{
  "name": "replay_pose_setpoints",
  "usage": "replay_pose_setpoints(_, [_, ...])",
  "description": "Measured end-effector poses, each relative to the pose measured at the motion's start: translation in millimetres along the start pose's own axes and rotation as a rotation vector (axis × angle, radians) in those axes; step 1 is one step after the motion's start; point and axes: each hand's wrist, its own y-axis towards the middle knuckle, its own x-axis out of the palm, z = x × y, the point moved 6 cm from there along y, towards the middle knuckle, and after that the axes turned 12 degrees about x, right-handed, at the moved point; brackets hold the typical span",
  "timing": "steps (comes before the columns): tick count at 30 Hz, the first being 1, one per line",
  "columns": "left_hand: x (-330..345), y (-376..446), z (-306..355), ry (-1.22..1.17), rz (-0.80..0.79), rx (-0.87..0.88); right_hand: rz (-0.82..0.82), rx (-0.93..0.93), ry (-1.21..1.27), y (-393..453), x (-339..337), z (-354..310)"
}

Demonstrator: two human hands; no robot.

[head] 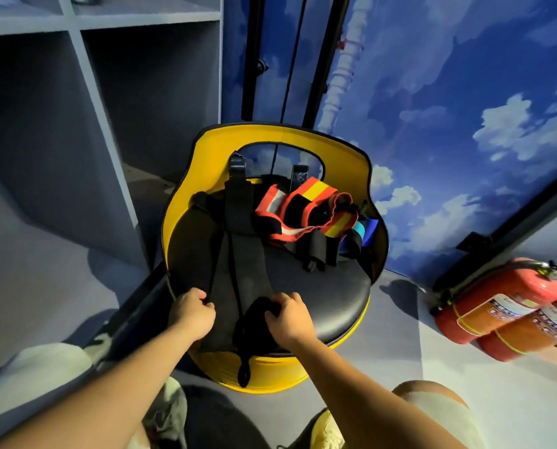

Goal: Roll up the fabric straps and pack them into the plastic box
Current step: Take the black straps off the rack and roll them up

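A long black fabric strap [235, 254] lies lengthwise across the black seat of a yellow chair [319, 293]. My left hand [191, 314] pinches the strap's left edge near the front of the seat. My right hand [288, 317] grips a rolled-up black bundle [254, 319] at the strap's near end. Behind it, a pile of straps [306, 215] with orange, yellow, grey and black bands lies at the back right of the seat. A blue roll [363, 233] sits beside the pile. No plastic box is in view.
Grey shelving [76, 92] stands to the left. A sky-patterned wall [465, 124] rises behind the chair. Two red fire extinguishers [510, 306] lie on the floor at the right. My knees and shoes show at the bottom edge.
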Motion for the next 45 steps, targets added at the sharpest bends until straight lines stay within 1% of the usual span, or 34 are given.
replay_pose_setpoints(2, [1,1,-6,0.016,-0.004,-0.011,0.039,-0.016,-0.043,1,3,0])
replay_pose_setpoints(4, [1,1,-6,0.007,0.0,-0.015,0.034,-0.024,-0.056,2,7,-2])
replay_pose_setpoints(11, [5,-6,-11,-0.125,-0.013,-0.111,-0.007,0.026,0.023,3,12,1])
replay_pose_setpoints(14, [6,-9,-12,-0.184,-0.029,-0.141,-0.017,0.084,0.166,9,7,7])
replay_pose_setpoints(17, [9,-10,-15,-0.257,-0.047,-0.185,-0.071,0.121,0.278,13,5,10])
replay_pose_setpoints(19, [10,-12,-15,-0.299,-0.064,-0.216,-0.105,0.131,0.375,15,5,11])
replay_pose_setpoints(22, [11,-14,-12,-0.34,-0.083,-0.211,-0.138,0.117,0.561,15,-1,8])
replay_pose_setpoints(24, [12,-15,-11,-0.358,-0.081,-0.216,-0.155,0.099,0.633,14,-5,5])
replay_pose_setpoints(27, [13,-18,-7,-0.391,-0.1,-0.235,-0.205,0.081,0.682,7,-4,4])
replay_pose_setpoints(31, [13,-23,-1,-0.426,-0.136,-0.235,-0.177,0.089,0.743,6,-9,5])
replay_pose_setpoints(37, [20,-32,7,-0.512,-0.194,-0.268,-0.266,0.128,0.945,1,-3,2])
replay_pose_setpoints(39, [22,-34,9,-0.565,-0.221,-0.283,-0.282,0.12,0.933,-3,3,1])
replay_pose_setpoints(42, [25,-34,9,-0.64,-0.219,-0.313,-0.306,0.113,0.836,-8,16,4])
replay_pose_setpoints(45, [29,-38,11,-0.651,-0.288,-0.337,-0.324,0.111,0.754,-12,27,8])
